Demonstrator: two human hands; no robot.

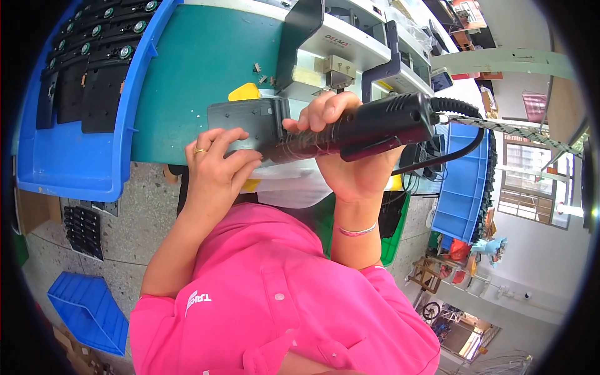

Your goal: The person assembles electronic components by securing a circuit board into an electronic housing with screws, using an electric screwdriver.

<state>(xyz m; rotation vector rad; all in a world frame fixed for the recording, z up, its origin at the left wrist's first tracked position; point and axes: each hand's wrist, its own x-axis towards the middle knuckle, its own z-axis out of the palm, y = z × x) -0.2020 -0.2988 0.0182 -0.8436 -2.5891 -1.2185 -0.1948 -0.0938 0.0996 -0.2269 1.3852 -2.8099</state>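
My right hand (359, 174) is wrapped round a black electric screwdriver (390, 119), held nearly sideways with its corded end to the right. The tool's front end reaches left, over a dark plastic panel (232, 117) on the bench. At the panel's near edge, my left hand (215, 162) grips it with fingers curled and pressed together, close to the screwdriver's front. The tip itself is blurred and partly hidden. A yellow piece (245, 92) shows just beyond the panel. Several small metal parts (257, 67) lie farther back on the green mat.
A blue tray (69, 165) of black parts with round discs stands at left on the green bench mat (206, 37). Behind the screwdriver is a white machine with a black frame (340, 44). Another blue bin (459, 181) is at right; a blue crate (90, 309) sits on the floor.
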